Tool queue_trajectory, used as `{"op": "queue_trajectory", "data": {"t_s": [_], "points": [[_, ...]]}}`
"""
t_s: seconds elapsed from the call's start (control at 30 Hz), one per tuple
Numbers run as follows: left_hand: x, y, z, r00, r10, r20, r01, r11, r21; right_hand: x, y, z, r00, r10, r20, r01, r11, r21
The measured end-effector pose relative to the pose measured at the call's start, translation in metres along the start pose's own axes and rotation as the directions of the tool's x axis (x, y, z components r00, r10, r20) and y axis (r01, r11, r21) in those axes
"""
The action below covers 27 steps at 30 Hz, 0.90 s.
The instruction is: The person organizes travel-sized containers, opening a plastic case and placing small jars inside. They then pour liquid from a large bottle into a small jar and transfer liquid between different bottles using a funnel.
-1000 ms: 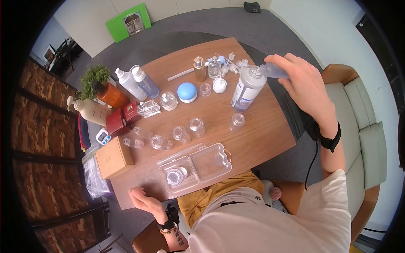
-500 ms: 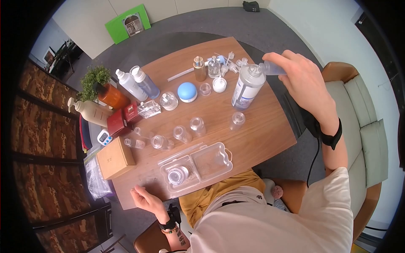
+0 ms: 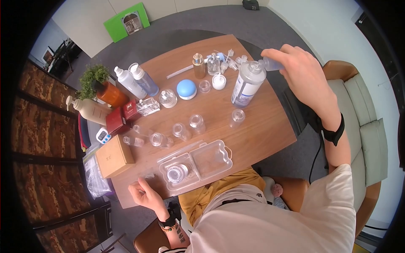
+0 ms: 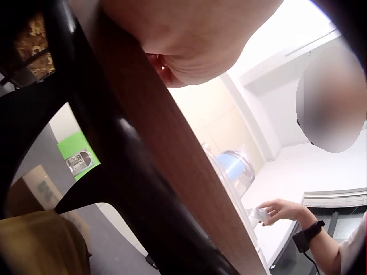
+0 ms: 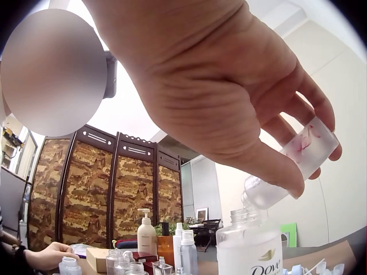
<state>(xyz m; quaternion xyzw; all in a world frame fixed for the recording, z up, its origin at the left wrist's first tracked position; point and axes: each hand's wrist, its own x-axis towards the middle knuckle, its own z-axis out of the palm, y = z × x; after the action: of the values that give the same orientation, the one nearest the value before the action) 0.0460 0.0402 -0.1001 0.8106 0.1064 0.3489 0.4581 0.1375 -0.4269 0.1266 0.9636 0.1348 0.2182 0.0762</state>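
My right hand [image 3: 303,78] grips a small frosted bottle [image 5: 304,157] with a pink flower print. It is tipped, its neck right at the open mouth of a large clear Dove bottle [image 3: 249,86], which stands upright on the table's right side with some liquid low inside. At the near left table edge, my left hand [image 3: 145,196] rests with loosely bent fingers and holds nothing. Beside it lies an opened clear plastic case [image 3: 211,163] with a round clear container [image 3: 177,173] in its left half. A small clear bottle [image 3: 237,118] stands just in front of the Dove bottle.
Several small clear bottles [image 3: 181,132] line the middle of the table. Behind them are a blue-domed jar [image 3: 186,89], perfume bottles and loose pump parts [image 3: 232,64]. A cardboard box [image 3: 114,157], red boxes [image 3: 118,121] and pump bottles [image 3: 90,110] crowd the left side.
The small bottle stays tipped at the Dove bottle's mouth, with hardly any shift of the right hand. My left hand has turned slightly at the table edge.
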Motion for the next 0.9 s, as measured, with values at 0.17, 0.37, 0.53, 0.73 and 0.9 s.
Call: {"op": "queue_trajectory", "data": {"t_s": [0.17, 0.37, 0.53, 0.73, 0.9], "points": [[-0.002, -0.005, -0.002, 1.000, -0.006, -0.007, 0.006, 1.000, -0.009, 0.003, 0.000, -0.003, 0.999, -0.015, 0.031, 0.016, 0.999, -0.032], [-0.003, -0.006, -0.003, 1.000, -0.015, -0.009, 0.015, 0.999, -0.038, 0.011, 0.000, -0.008, 0.996, -0.086, 0.020, 0.087, 0.990, -0.113], [-0.004, -0.006, -0.003, 1.000, -0.014, -0.009, 0.014, 0.999, -0.043, 0.018, -0.006, -0.013, 0.993, -0.112, 0.041, 0.117, 0.977, -0.178], [-0.002, -0.008, -0.001, 0.996, 0.077, -0.035, -0.078, 0.997, -0.013, 0.031, -0.019, -0.022, 0.978, -0.193, 0.078, 0.208, 0.936, -0.285], [-0.003, -0.003, 0.000, 0.998, 0.057, -0.030, -0.059, 0.997, -0.053, 0.047, -0.041, -0.037, 0.958, -0.265, 0.113, 0.287, 0.914, -0.286]]}}
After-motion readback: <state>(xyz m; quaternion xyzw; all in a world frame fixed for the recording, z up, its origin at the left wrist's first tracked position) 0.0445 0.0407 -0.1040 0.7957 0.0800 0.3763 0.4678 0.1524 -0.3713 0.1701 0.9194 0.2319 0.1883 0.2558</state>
